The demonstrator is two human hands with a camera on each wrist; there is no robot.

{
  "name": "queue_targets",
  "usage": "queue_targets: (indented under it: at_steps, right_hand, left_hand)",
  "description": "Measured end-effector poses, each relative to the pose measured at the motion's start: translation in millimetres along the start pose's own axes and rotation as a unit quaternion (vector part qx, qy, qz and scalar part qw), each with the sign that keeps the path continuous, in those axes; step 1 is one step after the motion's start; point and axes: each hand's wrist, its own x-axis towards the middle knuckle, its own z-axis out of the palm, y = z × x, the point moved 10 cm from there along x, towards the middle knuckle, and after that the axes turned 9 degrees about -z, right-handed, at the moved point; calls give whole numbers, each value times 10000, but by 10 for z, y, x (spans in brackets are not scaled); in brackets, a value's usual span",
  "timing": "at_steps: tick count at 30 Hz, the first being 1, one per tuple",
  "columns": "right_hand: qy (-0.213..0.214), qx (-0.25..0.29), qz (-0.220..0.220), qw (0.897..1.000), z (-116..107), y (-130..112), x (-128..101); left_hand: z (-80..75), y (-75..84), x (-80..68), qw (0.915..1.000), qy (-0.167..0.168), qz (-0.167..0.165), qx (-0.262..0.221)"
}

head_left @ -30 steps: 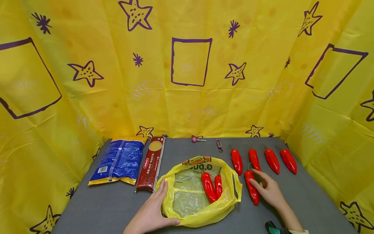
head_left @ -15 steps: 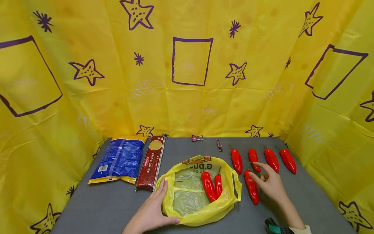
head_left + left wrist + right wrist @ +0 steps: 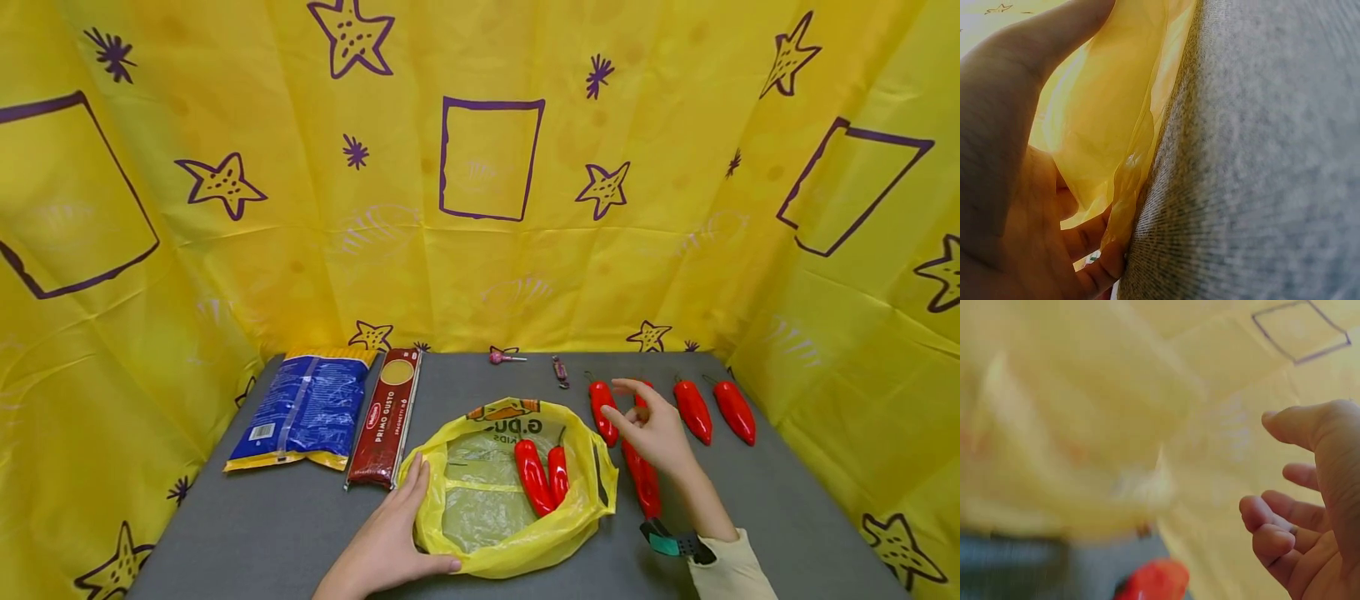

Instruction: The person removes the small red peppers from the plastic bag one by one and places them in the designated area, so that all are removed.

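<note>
My left hand (image 3: 393,533) rests spread along the left side of a yellow plastic bag (image 3: 517,562), fingers at its rim and thumb at its front edge. In the left wrist view, the bag's film (image 3: 1107,119) lies between thumb and fingers. Inside the bag are two glossy red chili peppers (image 3: 533,479). My right hand (image 3: 656,429) hovers with nothing in its grasp, thumb and index finger apart, near a red chili pepper (image 3: 602,408) right of the bag. Beneath that hand lies another chili pepper (image 3: 642,483), partly hidden, with one more behind the fingers.
Two more chili peppers, a nearer one (image 3: 693,411) and an outer one (image 3: 734,412), lie at the right. A lollipop (image 3: 504,357) and a wrapped candy (image 3: 561,372) are at the back. On the left sit a spaghetti pack (image 3: 386,417) and a blue packet (image 3: 303,408).
My right hand has left the near chili pepper, which stays on the table, and moved up and left towards the chili pepper beside the bag. My left hand stays on the bag.
</note>
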Motion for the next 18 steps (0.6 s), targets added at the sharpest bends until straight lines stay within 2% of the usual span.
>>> queue_targets:
  at_steps: [8, 18]
  right_hand:
    - [-9, 330, -49, 9994, 198, -351, 306]
    - [59, 904, 106, 9958, 423, -713, 530]
  left_hand:
    - [1, 19, -3, 10000, 2, 46, -57]
    - [9, 33, -19, 10000, -41, 8, -55]
